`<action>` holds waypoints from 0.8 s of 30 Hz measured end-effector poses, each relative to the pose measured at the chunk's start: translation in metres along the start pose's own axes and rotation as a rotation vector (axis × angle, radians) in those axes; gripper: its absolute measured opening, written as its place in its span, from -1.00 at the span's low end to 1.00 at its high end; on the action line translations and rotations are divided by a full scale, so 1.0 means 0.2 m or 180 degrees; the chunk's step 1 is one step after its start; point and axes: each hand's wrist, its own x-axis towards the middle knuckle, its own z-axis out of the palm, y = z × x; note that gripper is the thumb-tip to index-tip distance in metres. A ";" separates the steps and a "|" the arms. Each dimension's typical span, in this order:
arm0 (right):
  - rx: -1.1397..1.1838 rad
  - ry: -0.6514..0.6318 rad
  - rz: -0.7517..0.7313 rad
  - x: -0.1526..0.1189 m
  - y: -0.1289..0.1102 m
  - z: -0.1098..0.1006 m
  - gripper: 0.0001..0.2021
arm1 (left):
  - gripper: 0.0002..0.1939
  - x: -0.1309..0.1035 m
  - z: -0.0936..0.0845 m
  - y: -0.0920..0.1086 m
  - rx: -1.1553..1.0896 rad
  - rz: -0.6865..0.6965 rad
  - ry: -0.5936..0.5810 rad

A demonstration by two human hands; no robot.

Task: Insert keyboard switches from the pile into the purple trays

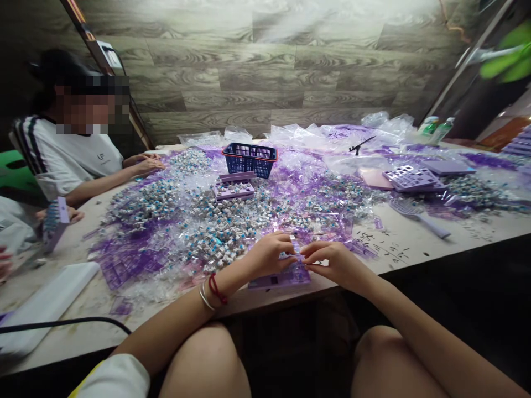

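Observation:
At the table's front edge lies a light purple plastic panel (280,281) with square holes, partly hidden under my hands. My left hand (271,254) is over its upper part, thumb and fingers bent together in a pinch. From the right, my right hand (338,264) meets it, its thumb and forefinger closed near the panel's right edge. The fingertips almost touch each other. Whatever small piece is between them is too small to make out. Just beyond the hands spreads a heap of small white-and-blue parts (224,237).
A dark blue basket (249,160) stands mid-table behind a purple frame (234,190). Clear and purple plastic pieces cover much of the surface. To the right are purple panels (412,178) and a hairbrush-like paddle (423,218). Co-workers sit left, near a white case (53,301).

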 end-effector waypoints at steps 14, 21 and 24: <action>-0.0289 -0.0356 -0.0029 0.04 -0.03 -0.01 -0.84 | -0.93 0.03 0.01 -0.02 -0.0717 -0.0791 -0.0147; -0.0502 -0.0557 0.0223 0.08 -0.08 -0.02 -0.81 | -0.94 0.05 0.02 -0.02 -0.0943 -0.1024 -0.0240; -0.0618 -0.0675 0.0426 0.11 -0.10 -0.01 -0.80 | -0.94 0.06 0.01 -0.01 -0.1044 -0.1235 -0.0334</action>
